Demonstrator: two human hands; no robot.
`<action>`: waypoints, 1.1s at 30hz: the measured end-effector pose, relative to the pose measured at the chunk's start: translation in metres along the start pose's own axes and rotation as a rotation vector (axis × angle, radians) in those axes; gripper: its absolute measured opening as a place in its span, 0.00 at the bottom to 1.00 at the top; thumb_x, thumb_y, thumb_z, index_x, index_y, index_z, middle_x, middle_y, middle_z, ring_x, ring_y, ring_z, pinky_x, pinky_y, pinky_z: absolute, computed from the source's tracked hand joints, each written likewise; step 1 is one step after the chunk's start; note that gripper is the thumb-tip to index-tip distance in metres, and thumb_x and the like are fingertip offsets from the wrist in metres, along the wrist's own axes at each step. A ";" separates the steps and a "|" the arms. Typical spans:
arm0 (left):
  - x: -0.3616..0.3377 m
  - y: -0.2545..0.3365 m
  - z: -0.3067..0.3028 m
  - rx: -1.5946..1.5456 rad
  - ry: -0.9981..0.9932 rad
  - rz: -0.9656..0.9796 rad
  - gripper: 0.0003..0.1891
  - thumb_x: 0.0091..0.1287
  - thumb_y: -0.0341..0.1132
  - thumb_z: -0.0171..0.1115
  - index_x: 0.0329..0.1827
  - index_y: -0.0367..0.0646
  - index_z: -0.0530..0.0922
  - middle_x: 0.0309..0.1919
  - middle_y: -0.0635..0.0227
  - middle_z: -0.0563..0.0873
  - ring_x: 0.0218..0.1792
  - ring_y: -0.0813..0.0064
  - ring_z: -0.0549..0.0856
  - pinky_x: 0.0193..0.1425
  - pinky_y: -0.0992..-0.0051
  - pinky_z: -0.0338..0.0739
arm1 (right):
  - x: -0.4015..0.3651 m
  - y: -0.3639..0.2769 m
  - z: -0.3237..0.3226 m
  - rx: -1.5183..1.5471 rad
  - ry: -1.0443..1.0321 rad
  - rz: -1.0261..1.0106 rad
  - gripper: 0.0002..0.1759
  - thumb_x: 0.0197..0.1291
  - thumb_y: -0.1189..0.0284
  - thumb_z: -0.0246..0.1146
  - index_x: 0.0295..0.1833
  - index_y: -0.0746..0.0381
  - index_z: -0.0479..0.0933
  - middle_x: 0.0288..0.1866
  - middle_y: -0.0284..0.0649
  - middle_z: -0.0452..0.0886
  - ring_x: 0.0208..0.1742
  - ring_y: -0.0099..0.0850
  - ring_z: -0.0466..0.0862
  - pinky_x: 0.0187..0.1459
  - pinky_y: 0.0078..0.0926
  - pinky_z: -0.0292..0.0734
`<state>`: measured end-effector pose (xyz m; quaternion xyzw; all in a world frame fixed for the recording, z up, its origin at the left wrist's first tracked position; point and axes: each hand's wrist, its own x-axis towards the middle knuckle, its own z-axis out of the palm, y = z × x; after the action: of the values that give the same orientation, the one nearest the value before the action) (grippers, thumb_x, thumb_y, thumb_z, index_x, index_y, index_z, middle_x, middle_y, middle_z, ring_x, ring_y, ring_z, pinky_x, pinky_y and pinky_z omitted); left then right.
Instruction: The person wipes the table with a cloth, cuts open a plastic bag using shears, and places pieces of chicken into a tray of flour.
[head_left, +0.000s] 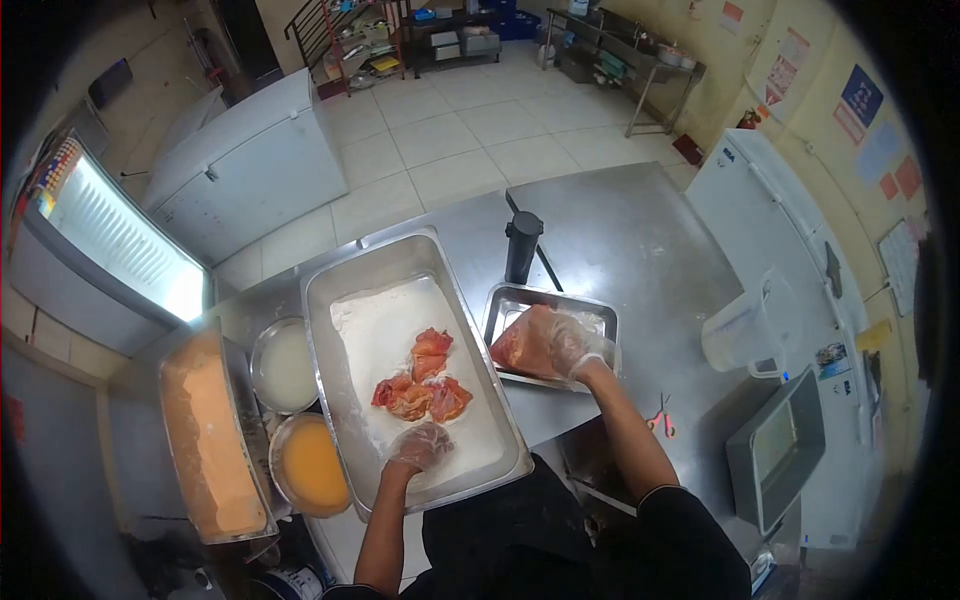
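Observation:
Both my hands wear clear plastic gloves. My right hand (560, 343) is shut on a piece of orange marinated meat (518, 350), held over the left edge of a small steel tray (600, 306). My left hand (420, 446) rests, fingers spread, on the white flour in a large steel pan (340, 290). Several marinated meat pieces (425, 378) lie on the flour in the middle of that pan, just beyond my left hand.
Left of the pan stand a bowl of white liquid (285, 365), a bowl of orange batter (312, 465) and a tray of orange crumbs (210, 440). A black bottle (521, 245), a clear jug (742, 330), scissors (660, 415) and a scale (778, 448) are on the right.

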<state>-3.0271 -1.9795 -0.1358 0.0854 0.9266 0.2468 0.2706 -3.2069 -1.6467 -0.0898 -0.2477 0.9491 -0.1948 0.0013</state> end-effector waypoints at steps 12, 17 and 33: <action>0.011 -0.016 0.027 0.094 0.187 -0.108 0.16 0.70 0.47 0.55 0.46 0.44 0.81 0.41 0.53 0.84 0.46 0.55 0.83 0.52 0.59 0.76 | 0.060 -0.035 -0.062 -0.122 -0.589 0.030 0.17 0.59 0.56 0.64 0.53 0.44 0.84 0.55 0.39 0.83 0.58 0.36 0.82 0.59 0.36 0.76; 0.000 0.077 -0.050 0.253 0.437 -0.127 0.11 0.69 0.42 0.56 0.44 0.47 0.81 0.38 0.62 0.84 0.41 0.60 0.83 0.45 0.64 0.79 | 0.055 0.017 -0.010 -0.018 -0.522 -0.068 0.20 0.56 0.56 0.66 0.53 0.48 0.83 0.54 0.40 0.83 0.57 0.36 0.81 0.59 0.34 0.75; 0.041 0.164 -0.072 -0.087 0.723 0.176 0.22 0.66 0.47 0.60 0.57 0.42 0.77 0.50 0.55 0.81 0.53 0.57 0.81 0.61 0.63 0.74 | 0.061 0.020 -0.113 0.850 -0.381 -0.142 0.15 0.53 0.69 0.74 0.42 0.65 0.82 0.40 0.39 0.86 0.43 0.27 0.85 0.49 0.27 0.83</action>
<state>-3.0969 -1.8551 -0.0194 0.0606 0.9400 0.3226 -0.0929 -3.2810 -1.6179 0.0131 -0.3210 0.7486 -0.5170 0.2632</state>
